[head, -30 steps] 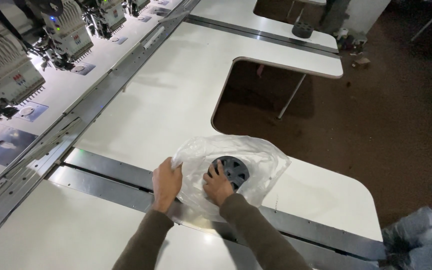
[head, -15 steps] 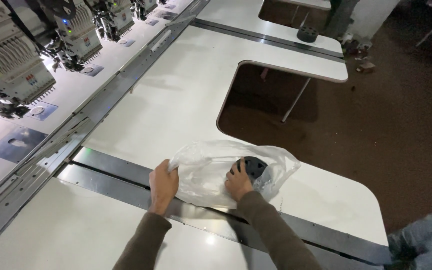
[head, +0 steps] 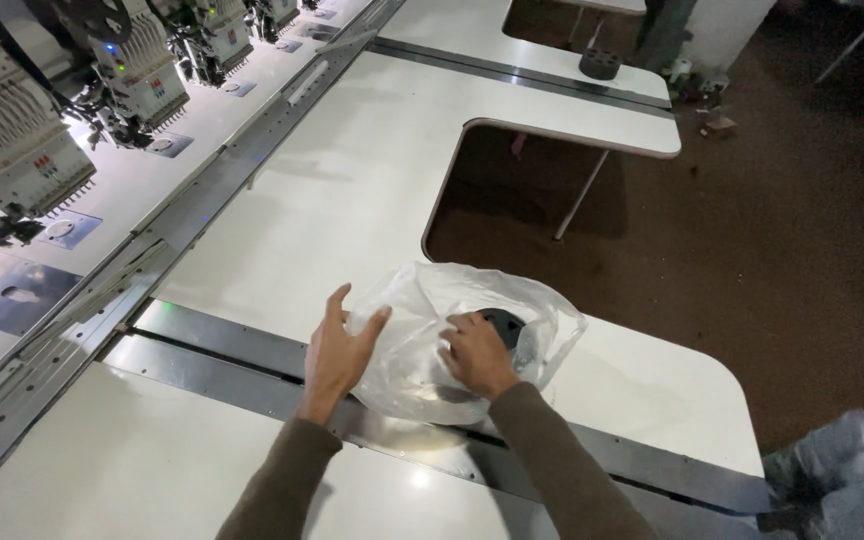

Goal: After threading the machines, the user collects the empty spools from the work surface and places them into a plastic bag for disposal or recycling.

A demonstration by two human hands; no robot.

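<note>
Plastic bag (head: 422, 340) had slid right on the tabletop (head: 352, 190); left hand (head: 337, 345) lay open beside it, right hand (head: 477, 355) gripped a dark disc (head: 509, 327).

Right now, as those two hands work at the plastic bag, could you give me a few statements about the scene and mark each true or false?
1. Both hands touch the clear plastic bag. True.
2. A dark round object lies in the bag. True.
3. The bag rests on the brown floor. False: it lies on the white table.
4. The left hand is a closed fist. False: its fingers are spread.
5. The right hand presses on the bag by the dark object. True.
6. The embroidery machines are at the right. False: at the left.
</note>
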